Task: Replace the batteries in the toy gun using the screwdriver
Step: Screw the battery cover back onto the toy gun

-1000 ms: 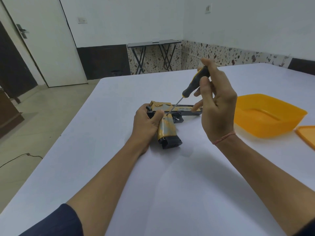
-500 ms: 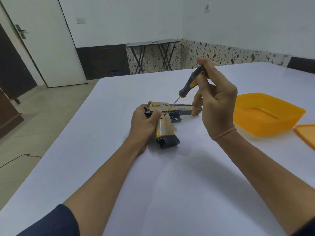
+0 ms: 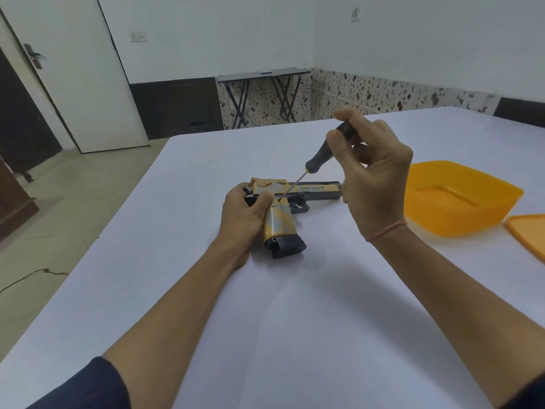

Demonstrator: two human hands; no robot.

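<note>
A gold and black toy gun [image 3: 281, 215] lies on its side on the white table [image 3: 295, 320], barrel pointing right, grip toward me. My left hand [image 3: 243, 215] clasps the rear of the gun at the top of the grip and pins it down. My right hand [image 3: 374, 178] is closed on the black handle of a screwdriver [image 3: 321, 156], held tilted above the gun. The thin shaft slants down to the left and its tip rests on the gun just above the grip, beside my left thumb. No batteries are in sight.
An orange plastic tub [image 3: 460, 199] stands on the table right of the gun, with its orange lid [image 3: 528, 234] at the right edge of view. The table's left edge drops to the floor. Folding tables [image 3: 262, 93] stand by the far wall.
My right hand has shifted its fingers on the screwdriver handle, turning it; the yellow stripe on the handle is now hidden. The tip stays on the gun and my left hand keeps its hold.
</note>
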